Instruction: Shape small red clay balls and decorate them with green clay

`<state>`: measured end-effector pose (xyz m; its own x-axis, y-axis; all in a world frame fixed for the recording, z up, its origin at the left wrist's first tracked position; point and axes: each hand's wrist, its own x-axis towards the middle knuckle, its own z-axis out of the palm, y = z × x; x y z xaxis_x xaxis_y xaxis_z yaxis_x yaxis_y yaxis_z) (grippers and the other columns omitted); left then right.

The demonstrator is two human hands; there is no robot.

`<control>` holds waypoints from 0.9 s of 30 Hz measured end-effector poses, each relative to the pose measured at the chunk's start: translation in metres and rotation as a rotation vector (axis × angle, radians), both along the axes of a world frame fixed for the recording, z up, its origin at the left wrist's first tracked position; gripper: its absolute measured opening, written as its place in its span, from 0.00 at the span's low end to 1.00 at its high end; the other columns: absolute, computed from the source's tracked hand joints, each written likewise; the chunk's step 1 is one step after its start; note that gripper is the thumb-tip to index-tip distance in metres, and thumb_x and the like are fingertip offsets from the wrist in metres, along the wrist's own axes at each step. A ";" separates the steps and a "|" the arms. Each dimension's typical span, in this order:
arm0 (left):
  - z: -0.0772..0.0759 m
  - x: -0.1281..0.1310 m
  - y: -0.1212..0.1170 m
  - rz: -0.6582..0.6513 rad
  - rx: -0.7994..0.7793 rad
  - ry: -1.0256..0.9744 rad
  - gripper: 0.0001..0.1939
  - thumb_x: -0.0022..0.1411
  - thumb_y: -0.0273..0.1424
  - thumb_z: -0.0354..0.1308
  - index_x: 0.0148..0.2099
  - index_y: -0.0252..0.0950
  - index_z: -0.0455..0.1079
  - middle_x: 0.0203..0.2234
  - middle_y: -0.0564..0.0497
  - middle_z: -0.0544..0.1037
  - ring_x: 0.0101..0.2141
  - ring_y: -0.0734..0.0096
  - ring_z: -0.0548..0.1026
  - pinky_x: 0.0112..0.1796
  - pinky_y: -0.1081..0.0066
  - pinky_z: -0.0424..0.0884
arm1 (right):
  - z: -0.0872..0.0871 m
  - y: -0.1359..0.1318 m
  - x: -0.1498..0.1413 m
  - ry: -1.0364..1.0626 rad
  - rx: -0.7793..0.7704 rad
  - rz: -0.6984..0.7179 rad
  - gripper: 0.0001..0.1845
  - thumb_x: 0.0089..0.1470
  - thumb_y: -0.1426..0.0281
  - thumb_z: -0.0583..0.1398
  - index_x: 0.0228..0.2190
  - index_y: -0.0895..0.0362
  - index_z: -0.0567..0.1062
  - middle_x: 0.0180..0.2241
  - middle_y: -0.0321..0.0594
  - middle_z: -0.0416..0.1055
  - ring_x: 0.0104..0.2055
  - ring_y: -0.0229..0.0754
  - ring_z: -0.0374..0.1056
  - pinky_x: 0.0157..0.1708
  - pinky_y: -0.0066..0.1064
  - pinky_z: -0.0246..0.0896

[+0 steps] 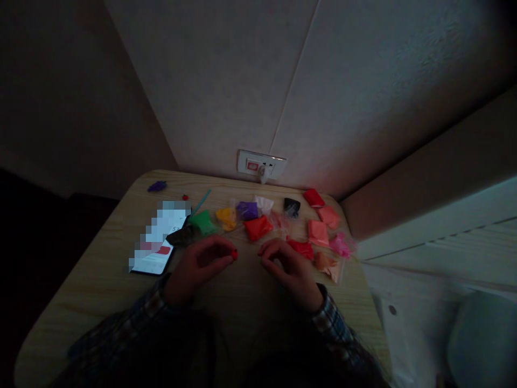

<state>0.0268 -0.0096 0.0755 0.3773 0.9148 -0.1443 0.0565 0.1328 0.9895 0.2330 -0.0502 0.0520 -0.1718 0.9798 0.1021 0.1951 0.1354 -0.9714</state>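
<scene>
Between the thumb and fingertips of my left hand point(201, 267) is a small red lump of modelling clay point(234, 254) with a dark spot on it. My right hand point(291, 270) is closed in a pinch a short way to the right; whatever its fingertips may hold is too small to make out. Just beyond the hands lie soft clay packets: a red packet point(258, 228), a green packet point(202, 222), a yellow packet point(226, 218) and a purple packet point(246, 210). Another red packet point(301, 248) lies partly behind my right hand.
A lit phone point(159, 242) lies to the left, beside a thin blue-green stick point(201, 202). Farther back are a purple clay piece point(157, 186) and a tiny red one point(185, 197). Several pink and orange packets point(318, 233) lie right. A wall socket point(262, 164) holds a plug.
</scene>
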 end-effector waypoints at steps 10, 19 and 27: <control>0.000 -0.007 0.002 0.032 -0.007 0.090 0.07 0.50 0.32 0.62 0.32 0.36 0.70 0.27 0.52 0.78 0.32 0.68 0.77 0.37 0.70 0.74 | -0.017 -0.001 -0.010 -0.626 0.146 0.019 0.03 0.53 0.74 0.60 0.31 0.55 0.72 0.39 0.40 0.69 0.44 0.44 0.64 0.44 0.39 0.52; -0.004 -0.010 0.003 0.029 0.017 0.087 0.08 0.51 0.33 0.62 0.32 0.36 0.70 0.27 0.51 0.79 0.31 0.67 0.77 0.35 0.70 0.74 | -0.021 0.000 0.002 -0.733 0.269 -0.054 0.06 0.57 0.72 0.56 0.33 0.54 0.74 0.37 0.40 0.70 0.42 0.43 0.65 0.43 0.39 0.50; -0.004 -0.008 0.003 0.025 -0.010 0.072 0.07 0.49 0.32 0.63 0.32 0.36 0.70 0.26 0.53 0.78 0.30 0.68 0.76 0.35 0.71 0.73 | -0.017 -0.004 0.016 -0.816 0.514 0.013 0.13 0.59 0.75 0.52 0.39 0.53 0.75 0.37 0.41 0.71 0.40 0.43 0.64 0.43 0.40 0.49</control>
<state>0.0186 -0.0064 0.0713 0.3424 0.9224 -0.1790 0.1241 0.1445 0.9817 0.2490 -0.0539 0.0351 -0.3904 0.8461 0.3630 0.7795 0.5135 -0.3587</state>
